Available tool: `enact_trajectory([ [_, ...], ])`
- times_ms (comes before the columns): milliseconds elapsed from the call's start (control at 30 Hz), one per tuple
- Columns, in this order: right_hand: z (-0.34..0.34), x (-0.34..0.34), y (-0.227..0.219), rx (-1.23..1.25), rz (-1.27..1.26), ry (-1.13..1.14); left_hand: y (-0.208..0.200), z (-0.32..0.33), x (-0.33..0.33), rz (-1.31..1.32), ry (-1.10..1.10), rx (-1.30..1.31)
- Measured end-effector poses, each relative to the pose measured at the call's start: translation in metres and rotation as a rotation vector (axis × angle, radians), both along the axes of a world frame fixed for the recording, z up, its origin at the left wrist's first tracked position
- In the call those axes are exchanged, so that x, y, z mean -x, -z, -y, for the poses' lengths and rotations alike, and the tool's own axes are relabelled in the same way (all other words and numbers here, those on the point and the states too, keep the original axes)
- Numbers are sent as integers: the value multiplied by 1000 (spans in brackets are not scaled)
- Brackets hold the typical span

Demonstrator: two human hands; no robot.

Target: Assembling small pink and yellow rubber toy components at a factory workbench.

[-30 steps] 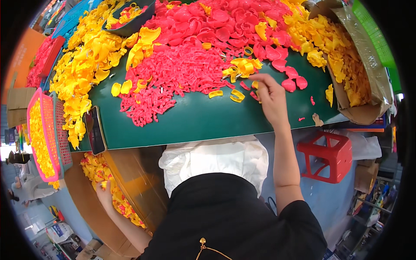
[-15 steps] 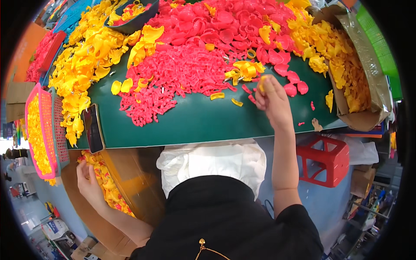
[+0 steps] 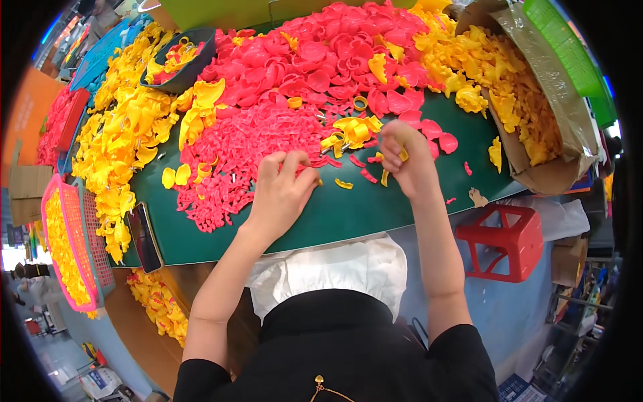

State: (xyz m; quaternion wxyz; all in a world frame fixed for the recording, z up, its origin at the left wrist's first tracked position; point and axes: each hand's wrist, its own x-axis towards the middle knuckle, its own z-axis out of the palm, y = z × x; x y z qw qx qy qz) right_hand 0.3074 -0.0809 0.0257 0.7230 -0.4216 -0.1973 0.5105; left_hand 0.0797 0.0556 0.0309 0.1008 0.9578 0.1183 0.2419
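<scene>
My left hand (image 3: 282, 194) is over the front right edge of a heap of small red plastic strips (image 3: 234, 151). Its fingers are bent and closed at a small curved yellow plastic piece (image 3: 319, 181), mostly hidden behind the fingertips. My right hand (image 3: 410, 159) is further right above the green tabletop (image 3: 321, 218), its fingers closed around another yellow plastic piece (image 3: 403, 154). Between the hands lie a loose curved yellow strip (image 3: 343, 183), a few red strips (image 3: 368, 175) and a cluster of yellow pieces (image 3: 355, 131).
Red petal-shaped shells (image 3: 321, 50) are piled at the back. Yellow parts (image 3: 134, 127) heap up on the left, beside a phone (image 3: 145, 236) and a pink basket (image 3: 70, 244). A cardboard box (image 3: 569, 141) of yellow parts is at right. Below stand a red stool (image 3: 512, 244) and another carton (image 3: 137, 321).
My left hand has come up from the carton below the table to the yellow piece beside the red strips. My right hand still grips its yellow piece. The view has shifted slightly.
</scene>
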Motion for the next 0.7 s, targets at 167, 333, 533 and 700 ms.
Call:
enact_trajectory([
  [167, -38, 52, -5, 286, 1508, 285, -6, -7, -2, 71, 47, 361],
  [333, -33, 45, -5, 222, 1192, 315, -19, -25, -38, 45, 55, 389],
  [533, 13, 10, -17, 49, -67, 379, -3, -27, -65, -30, 0, -157],
  [700, 58, 5, -14, 227, 119, 365, -9, -36, -64, -113, 22, -22],
])
